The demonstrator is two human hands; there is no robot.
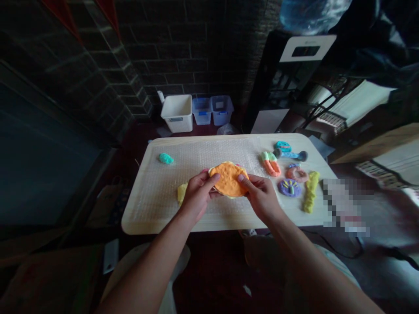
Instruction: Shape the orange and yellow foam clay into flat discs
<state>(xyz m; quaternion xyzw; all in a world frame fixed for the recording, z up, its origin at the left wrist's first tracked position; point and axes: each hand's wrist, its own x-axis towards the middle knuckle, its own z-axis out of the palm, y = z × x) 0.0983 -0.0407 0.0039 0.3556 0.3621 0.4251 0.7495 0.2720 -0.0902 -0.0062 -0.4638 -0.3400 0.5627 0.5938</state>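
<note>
Between both hands, above the middle of the table, is a flattened orange disc of modelling clay with a paler yellowish layer showing at its edge. My left hand grips its left side, thumb on top and fingers underneath. On the right side my right hand does the same, its thumb pressing the upper face. A lump of yellow clay lies on the bubble wrap beside my left hand, partly hidden by it. Farther left sits a teal clay lump.
Bubble wrap covers much of the pale table. Clay shapes stand at the right: a green-and-orange U, a blue dumbbell, a pink ring, a purple disc, a yellow strip. Behind are a white bin and a water dispenser.
</note>
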